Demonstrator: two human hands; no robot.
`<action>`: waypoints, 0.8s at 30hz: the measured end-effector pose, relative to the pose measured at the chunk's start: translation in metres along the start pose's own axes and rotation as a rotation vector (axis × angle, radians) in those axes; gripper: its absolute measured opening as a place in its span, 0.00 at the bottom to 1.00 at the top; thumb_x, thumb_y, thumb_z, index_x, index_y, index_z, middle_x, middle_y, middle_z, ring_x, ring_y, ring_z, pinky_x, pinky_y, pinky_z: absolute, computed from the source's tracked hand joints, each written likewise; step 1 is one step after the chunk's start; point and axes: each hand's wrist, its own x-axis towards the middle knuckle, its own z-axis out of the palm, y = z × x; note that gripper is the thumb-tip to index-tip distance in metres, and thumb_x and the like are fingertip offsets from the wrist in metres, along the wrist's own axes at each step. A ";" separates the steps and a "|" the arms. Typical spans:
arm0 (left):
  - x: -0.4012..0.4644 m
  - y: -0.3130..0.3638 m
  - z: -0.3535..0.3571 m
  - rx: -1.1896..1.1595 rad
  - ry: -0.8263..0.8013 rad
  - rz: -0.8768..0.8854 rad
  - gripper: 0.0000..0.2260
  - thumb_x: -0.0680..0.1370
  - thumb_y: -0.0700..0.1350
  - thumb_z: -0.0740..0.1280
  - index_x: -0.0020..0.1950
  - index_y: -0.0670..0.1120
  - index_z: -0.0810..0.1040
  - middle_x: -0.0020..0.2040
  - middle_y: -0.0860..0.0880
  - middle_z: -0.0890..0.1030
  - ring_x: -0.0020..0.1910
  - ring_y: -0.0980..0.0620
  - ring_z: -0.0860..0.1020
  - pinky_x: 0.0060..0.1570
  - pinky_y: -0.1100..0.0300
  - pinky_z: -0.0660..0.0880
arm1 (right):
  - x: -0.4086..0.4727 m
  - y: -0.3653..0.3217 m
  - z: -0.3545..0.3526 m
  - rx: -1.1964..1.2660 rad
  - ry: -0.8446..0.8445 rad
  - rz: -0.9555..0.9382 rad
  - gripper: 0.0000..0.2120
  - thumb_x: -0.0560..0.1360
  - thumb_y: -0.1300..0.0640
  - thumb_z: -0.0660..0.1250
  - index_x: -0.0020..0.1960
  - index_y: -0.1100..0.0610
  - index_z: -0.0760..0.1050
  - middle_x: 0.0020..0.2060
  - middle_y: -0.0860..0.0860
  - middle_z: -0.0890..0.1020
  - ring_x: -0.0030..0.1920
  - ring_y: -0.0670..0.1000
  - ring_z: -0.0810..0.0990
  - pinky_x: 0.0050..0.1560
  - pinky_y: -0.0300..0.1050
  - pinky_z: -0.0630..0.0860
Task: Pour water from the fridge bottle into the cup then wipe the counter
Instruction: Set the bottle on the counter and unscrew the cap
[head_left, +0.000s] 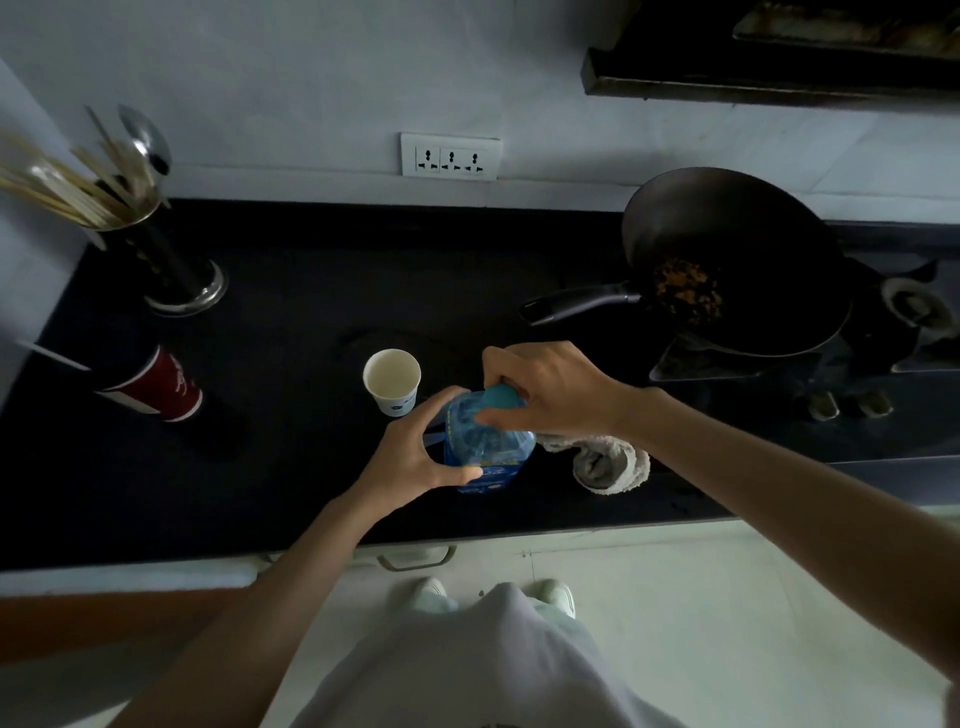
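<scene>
A clear blue water bottle (488, 447) stands upright on the black counter (291, 457). My left hand (415, 452) grips its body from the left side. From above, my right hand (545, 389) curls its fingers around the bottle's teal cap (500, 397). Just left of the bottle stands a white paper cup (392, 379), upright; I cannot tell if it holds water. A crumpled whitish cloth (608, 462) lies on the counter to the right of the bottle, partly under my right wrist.
A wok (737, 260) with food scraps sits on the stove at the right, its handle pointing towards the bottle. At the back left stands a utensil holder (156, 249) with chopsticks and spoons. A red cup (156, 387) with a straw is nearer on the left.
</scene>
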 end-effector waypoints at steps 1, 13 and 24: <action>0.000 0.000 0.000 0.000 -0.003 -0.005 0.37 0.65 0.40 0.79 0.69 0.57 0.67 0.62 0.60 0.75 0.64 0.64 0.72 0.58 0.70 0.72 | 0.001 0.001 -0.001 -0.008 -0.013 -0.019 0.16 0.72 0.41 0.62 0.44 0.54 0.68 0.32 0.43 0.69 0.29 0.45 0.67 0.29 0.36 0.59; 0.001 0.001 -0.002 -0.003 -0.023 -0.029 0.37 0.66 0.39 0.79 0.67 0.62 0.66 0.61 0.64 0.75 0.63 0.65 0.72 0.57 0.74 0.70 | 0.012 0.005 -0.023 0.025 -0.306 -0.128 0.12 0.76 0.46 0.66 0.50 0.54 0.70 0.39 0.48 0.71 0.37 0.44 0.67 0.37 0.40 0.66; 0.002 -0.002 -0.002 -0.009 -0.038 -0.022 0.38 0.66 0.41 0.79 0.71 0.58 0.66 0.65 0.59 0.74 0.67 0.59 0.71 0.63 0.62 0.71 | 0.009 -0.019 -0.033 -0.279 -0.282 0.078 0.26 0.71 0.29 0.60 0.54 0.50 0.69 0.38 0.42 0.75 0.38 0.45 0.74 0.38 0.43 0.71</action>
